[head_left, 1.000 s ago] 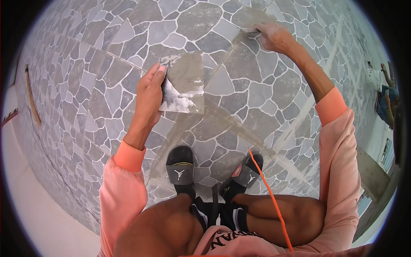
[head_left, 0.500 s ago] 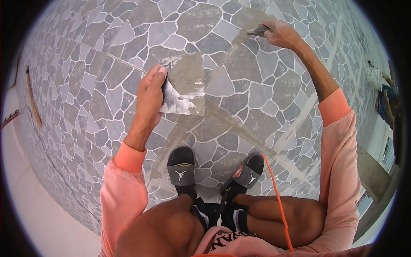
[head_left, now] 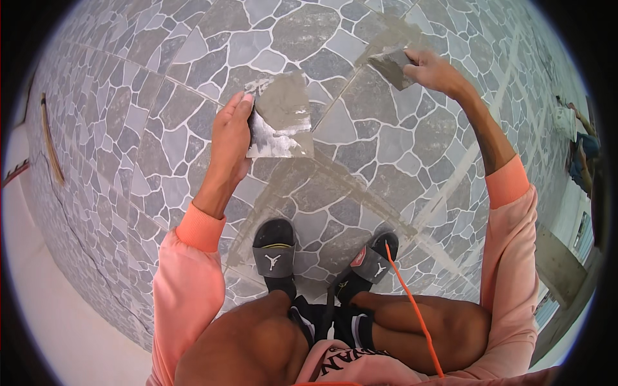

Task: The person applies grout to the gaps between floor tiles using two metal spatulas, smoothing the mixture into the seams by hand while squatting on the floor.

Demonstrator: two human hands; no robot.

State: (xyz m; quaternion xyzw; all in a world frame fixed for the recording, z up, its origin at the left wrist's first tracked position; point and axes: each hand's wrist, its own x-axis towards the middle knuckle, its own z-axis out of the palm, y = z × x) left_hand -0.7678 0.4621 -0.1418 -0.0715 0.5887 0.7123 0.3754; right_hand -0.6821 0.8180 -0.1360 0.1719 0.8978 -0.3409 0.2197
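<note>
My left hand (head_left: 233, 132) grips a square metal trowel (head_left: 267, 145) by its left edge. Grey grout (head_left: 283, 103) is heaped and smeared over the trowel's upper face. Farther forward and to the right, my right hand (head_left: 434, 72) is closed on a small flat scraper (head_left: 394, 69), whose blade is coated in grey grout. The scraper is just over the stone-patterned tiles, beside a wet grout smear (head_left: 402, 33) along a tile joint. Whether its blade touches the floor, I cannot tell.
Grout-smeared joints (head_left: 360, 190) run near my two black slides (head_left: 273, 257). An orange cord (head_left: 415, 302) hangs by my right leg. A broom-like stick (head_left: 50, 138) lies at the far left. At the far right edge another person (head_left: 582, 154) is partly visible.
My right hand has drawn back toward me and turned the scraper, so its grout-covered face now shows. My left hand and the trowel have shifted slightly forward and right.
</note>
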